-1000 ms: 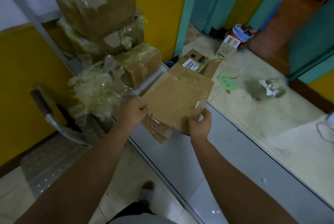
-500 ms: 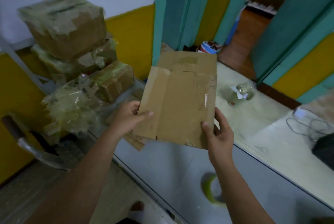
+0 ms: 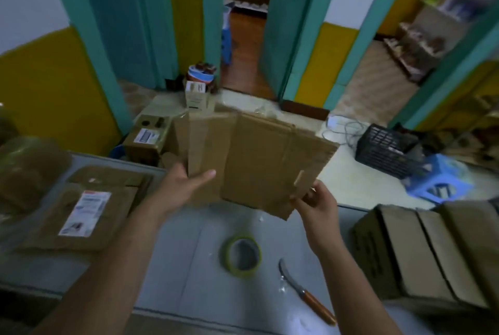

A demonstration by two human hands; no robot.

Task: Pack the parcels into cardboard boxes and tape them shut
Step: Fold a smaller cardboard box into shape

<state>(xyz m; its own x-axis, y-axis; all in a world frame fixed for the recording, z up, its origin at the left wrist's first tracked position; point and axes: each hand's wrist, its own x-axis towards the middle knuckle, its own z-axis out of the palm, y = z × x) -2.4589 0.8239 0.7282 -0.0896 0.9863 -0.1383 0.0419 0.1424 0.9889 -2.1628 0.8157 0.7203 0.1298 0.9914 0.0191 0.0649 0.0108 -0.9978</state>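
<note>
1. Flattened cardboard box (image 3: 256, 162): brown, creased, one piece. Held up in the air over the grey table (image 3: 175, 267), tilted, between the two hands.
2. Left hand (image 3: 183, 186): grasping the box's lower left edge. The thumb lies flat across the front face and the fingers are hidden behind the card.
3. Right hand (image 3: 316, 205): fingers curled, pinching the box's lower right corner, next to a small torn tab.
4. Tape roll (image 3: 228, 253): yellow-green ring, lying flat on the table. It sits below and between the two sets of fingers, touching neither.
5. Knife (image 3: 306, 294): curved blade, wooden handle, on the table. It lies just right of the roll, below the right-hand fingers and well apart from them.
6. Flat cardboard with a white label (image 3: 86, 213): on the table, left of the left-hand fingers, with more flat card beyond it.
7. Row of brown boxes (image 3: 421, 253): on the table edge, right of the right-hand fingers.
8. Small labelled carton (image 3: 145, 140): on the floor, beyond the left-hand fingers.
9. Black crate (image 3: 386, 151) and blue stool (image 3: 437, 186): on the floor, beyond and right of the right-hand fingers.
</note>
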